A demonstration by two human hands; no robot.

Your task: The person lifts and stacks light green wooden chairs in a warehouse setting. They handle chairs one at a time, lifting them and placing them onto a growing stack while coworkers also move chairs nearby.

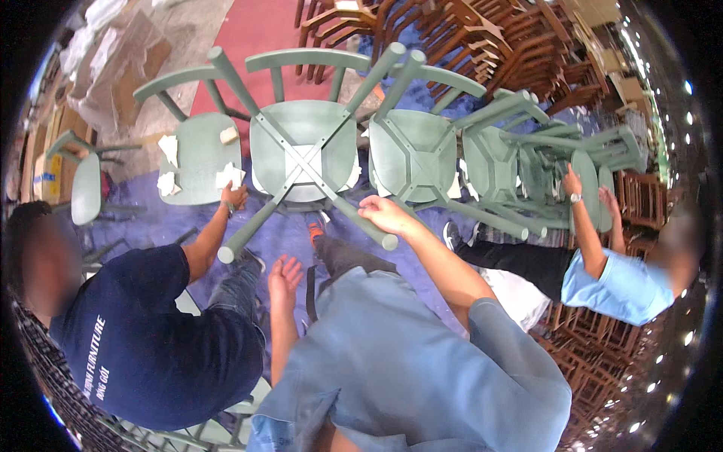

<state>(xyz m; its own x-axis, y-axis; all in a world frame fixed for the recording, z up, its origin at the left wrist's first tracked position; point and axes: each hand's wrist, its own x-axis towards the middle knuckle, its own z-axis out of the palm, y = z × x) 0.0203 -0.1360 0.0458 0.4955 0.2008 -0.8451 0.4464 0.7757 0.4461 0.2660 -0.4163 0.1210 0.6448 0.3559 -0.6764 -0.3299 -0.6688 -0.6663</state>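
In front of me, a green chair (305, 154) lies upside down on another green chair (309, 59), its crossed underframe and legs facing up. My right hand (385, 217) is at the near right leg of the upturned chair, fingers stretched over the leg near its end and not wrapped round it. Whether it presses on the leg is hard to see. My left hand (285, 280) hangs in the air below the near left leg (248, 235), fingers apart and holding nothing. White padding (352, 177) shows between the two seats.
At left, a co-worker's hand (234, 197) touches white padding on a green chair seat (199, 162). More stacked green chairs (414, 151) run rightward, where another person's hand (572, 181) touches one. Brown wooden chairs (482, 38) are piled behind; cardboard (120, 75) lies far left.
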